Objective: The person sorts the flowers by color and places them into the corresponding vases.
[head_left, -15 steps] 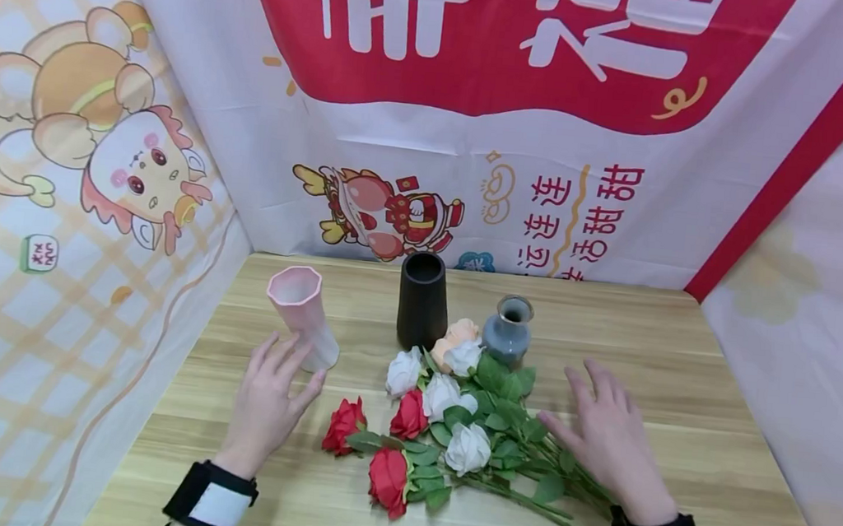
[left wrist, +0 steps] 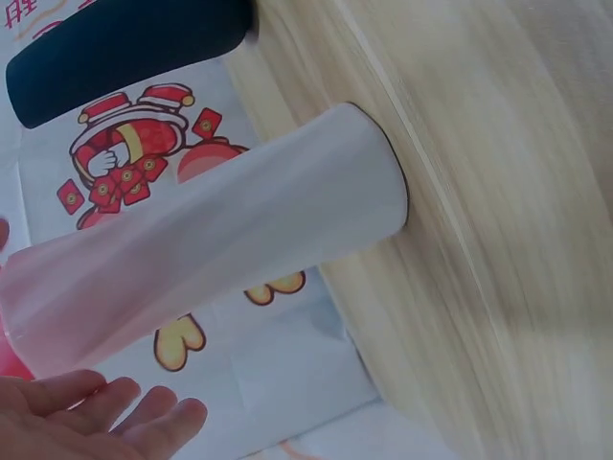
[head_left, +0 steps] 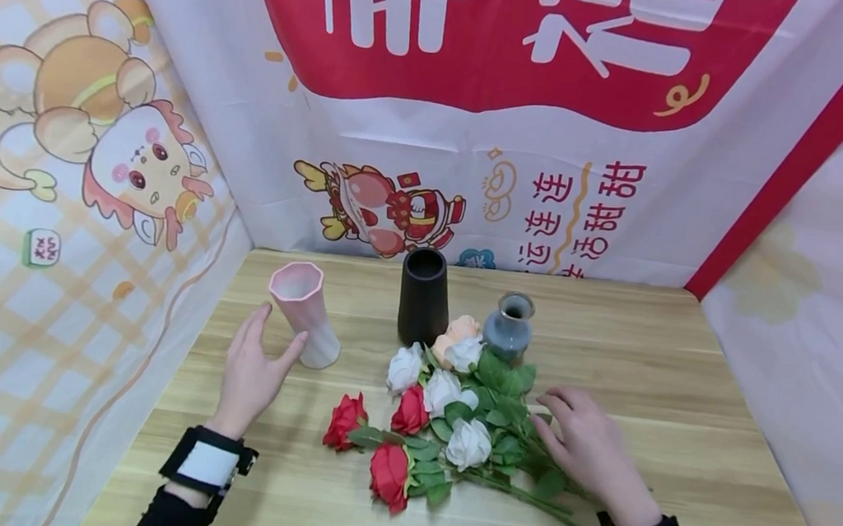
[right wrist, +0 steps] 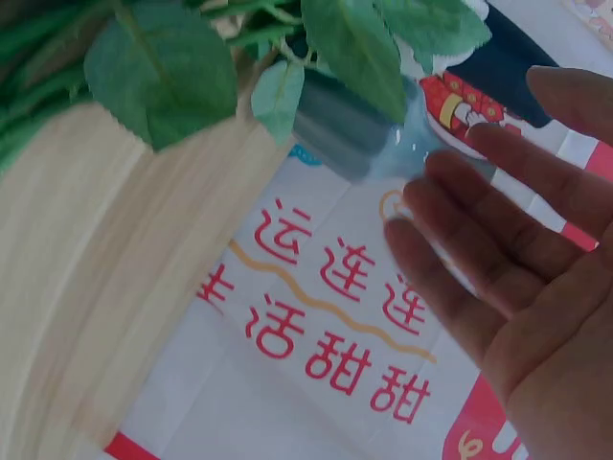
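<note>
A pink-and-white vase stands upright at the left of the table. My left hand is at its left side, thumb and fingers spread apart; in the left wrist view the fingers are near its pink rim, and I cannot tell if they touch it. Artificial roses, red, white and peach, lie in a bunch in the middle with their green stems toward the right. Over the stems and leaves hovers my right hand. In the right wrist view its fingers are extended, holding nothing.
Behind the roses stand a black vase and a small blue-grey vase. The wooden table meets a printed cloth backdrop at the back, with more hanging cloth on both sides.
My left hand has moved left and slightly up, to the side of the pink vase, with thumb and fingers wider apart. My right hand has shifted slightly left and down over the stems.
</note>
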`<action>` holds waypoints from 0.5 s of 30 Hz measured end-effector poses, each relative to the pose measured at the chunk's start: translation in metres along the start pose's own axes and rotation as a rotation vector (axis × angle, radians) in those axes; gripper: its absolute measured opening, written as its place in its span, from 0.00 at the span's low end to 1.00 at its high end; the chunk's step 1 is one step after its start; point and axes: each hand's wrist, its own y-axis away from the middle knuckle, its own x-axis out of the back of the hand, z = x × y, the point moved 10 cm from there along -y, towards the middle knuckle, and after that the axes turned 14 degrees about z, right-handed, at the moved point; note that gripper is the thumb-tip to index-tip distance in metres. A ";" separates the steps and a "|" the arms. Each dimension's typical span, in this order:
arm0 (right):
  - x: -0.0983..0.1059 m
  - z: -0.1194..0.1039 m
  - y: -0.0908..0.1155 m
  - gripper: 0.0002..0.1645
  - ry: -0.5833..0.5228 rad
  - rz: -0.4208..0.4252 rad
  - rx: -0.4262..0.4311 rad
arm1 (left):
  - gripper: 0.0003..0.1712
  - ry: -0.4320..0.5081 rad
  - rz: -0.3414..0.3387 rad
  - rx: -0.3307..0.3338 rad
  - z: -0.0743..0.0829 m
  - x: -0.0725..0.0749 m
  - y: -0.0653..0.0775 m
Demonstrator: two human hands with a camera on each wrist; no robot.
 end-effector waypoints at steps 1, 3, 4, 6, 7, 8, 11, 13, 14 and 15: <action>-0.001 -0.003 0.001 0.17 -0.014 0.003 0.016 | 0.51 0.016 -0.021 0.015 -0.001 -0.004 -0.002; -0.002 -0.008 0.003 0.14 -0.029 0.006 0.045 | 0.54 0.048 -0.056 0.037 -0.004 -0.013 -0.006; -0.003 -0.010 0.004 0.13 -0.037 0.003 0.056 | 0.56 0.069 -0.063 0.044 -0.004 -0.016 -0.008; -0.006 -0.014 0.007 0.12 -0.054 -0.010 0.070 | 0.59 0.109 -0.071 0.048 -0.004 -0.021 -0.010; -0.007 -0.014 0.008 0.11 -0.057 -0.015 0.073 | 0.60 0.123 -0.070 0.049 -0.004 -0.023 -0.011; -0.008 -0.015 0.009 0.11 -0.057 -0.018 0.074 | 0.61 0.134 -0.071 0.049 -0.004 -0.025 -0.012; -0.011 -0.014 0.011 0.12 -0.064 -0.020 0.065 | 0.62 0.167 -0.058 0.046 -0.002 -0.030 -0.016; -0.011 -0.013 0.012 0.12 -0.061 -0.014 0.060 | 0.62 0.195 -0.047 0.053 -0.002 -0.032 -0.018; -0.011 -0.013 0.012 0.12 -0.059 -0.011 0.058 | 0.62 0.205 -0.042 0.063 -0.002 -0.034 -0.019; -0.011 -0.013 0.012 0.12 -0.058 -0.009 0.057 | 0.61 0.222 -0.037 0.077 -0.003 -0.035 -0.021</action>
